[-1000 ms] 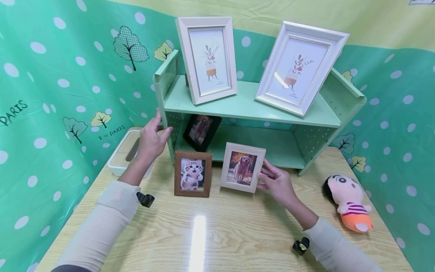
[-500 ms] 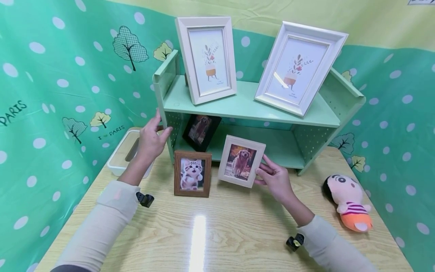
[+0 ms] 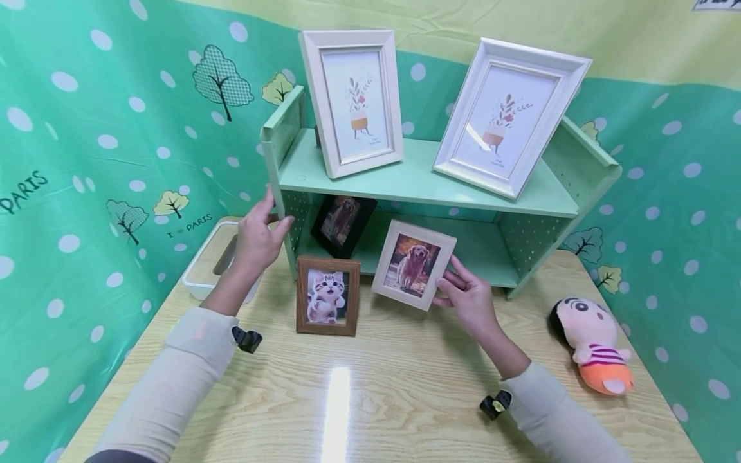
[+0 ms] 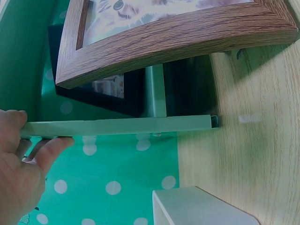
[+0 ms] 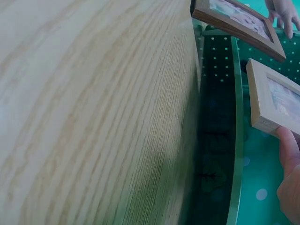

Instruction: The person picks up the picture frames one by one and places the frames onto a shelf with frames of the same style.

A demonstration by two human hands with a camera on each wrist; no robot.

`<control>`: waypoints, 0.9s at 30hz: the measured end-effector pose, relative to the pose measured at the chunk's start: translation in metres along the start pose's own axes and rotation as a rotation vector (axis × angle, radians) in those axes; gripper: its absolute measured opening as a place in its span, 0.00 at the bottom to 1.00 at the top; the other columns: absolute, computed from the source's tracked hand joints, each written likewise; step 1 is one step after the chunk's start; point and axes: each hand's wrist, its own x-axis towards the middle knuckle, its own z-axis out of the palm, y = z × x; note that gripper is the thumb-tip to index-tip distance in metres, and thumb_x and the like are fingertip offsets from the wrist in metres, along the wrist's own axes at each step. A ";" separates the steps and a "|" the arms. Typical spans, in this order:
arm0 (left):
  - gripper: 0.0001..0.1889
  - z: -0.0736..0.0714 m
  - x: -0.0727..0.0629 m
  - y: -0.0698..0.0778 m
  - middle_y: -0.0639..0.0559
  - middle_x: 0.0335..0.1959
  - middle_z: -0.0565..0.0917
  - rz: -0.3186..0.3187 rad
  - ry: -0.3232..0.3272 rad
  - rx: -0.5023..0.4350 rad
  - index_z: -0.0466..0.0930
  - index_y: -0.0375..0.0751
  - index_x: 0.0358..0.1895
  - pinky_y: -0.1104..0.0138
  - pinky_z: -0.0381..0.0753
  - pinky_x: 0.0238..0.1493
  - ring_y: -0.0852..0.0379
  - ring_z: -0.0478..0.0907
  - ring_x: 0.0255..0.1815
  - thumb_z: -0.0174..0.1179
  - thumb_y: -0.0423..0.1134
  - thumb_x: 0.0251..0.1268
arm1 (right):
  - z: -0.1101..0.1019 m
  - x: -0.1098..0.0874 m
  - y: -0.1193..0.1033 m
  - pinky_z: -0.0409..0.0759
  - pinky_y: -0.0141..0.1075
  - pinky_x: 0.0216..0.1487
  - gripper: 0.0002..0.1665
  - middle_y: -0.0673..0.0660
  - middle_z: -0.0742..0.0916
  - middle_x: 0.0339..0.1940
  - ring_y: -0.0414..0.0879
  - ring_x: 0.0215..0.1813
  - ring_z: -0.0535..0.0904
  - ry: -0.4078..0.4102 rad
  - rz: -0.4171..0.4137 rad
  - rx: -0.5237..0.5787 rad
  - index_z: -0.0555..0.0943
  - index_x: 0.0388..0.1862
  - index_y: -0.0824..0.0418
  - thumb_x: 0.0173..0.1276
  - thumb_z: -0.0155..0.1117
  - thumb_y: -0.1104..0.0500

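Observation:
My right hand (image 3: 473, 303) pinches a pale wooden picture frame (image 3: 412, 265) with a dog photo by its right edge. The frame is tilted and held off the table, in front of the lower level of a green shelf (image 3: 431, 204). My left hand (image 3: 260, 239) grips the shelf's left side panel (image 4: 117, 125), with thumb and fingers on opposite faces of it in the left wrist view. A brown wooden picture frame (image 3: 301, 296) with a kitten photo stands on the table, left of the pale one. Inside the shelf's lower level leans a black picture frame (image 3: 361, 222).
On the shelf top stand a cream picture frame (image 3: 392, 103) and a white picture frame (image 3: 564, 96), both with plant prints. A plush doll (image 3: 596, 344) lies at the table's right. A white box with a wooden lid (image 3: 210, 251) sits behind my left forearm.
My right hand has lifted the pale picture frame off the table and moved it up towards the shelf, tilting it. My left hand has stayed in place.

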 end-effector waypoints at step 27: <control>0.40 0.001 0.000 -0.002 0.33 0.68 0.77 0.019 0.017 0.015 0.53 0.48 0.82 0.44 0.90 0.49 0.30 0.84 0.54 0.61 0.30 0.71 | 0.018 0.028 0.004 0.92 0.37 0.43 0.40 0.67 0.80 0.69 0.34 0.47 0.89 0.091 -0.007 0.045 0.65 0.79 0.48 0.72 0.67 0.63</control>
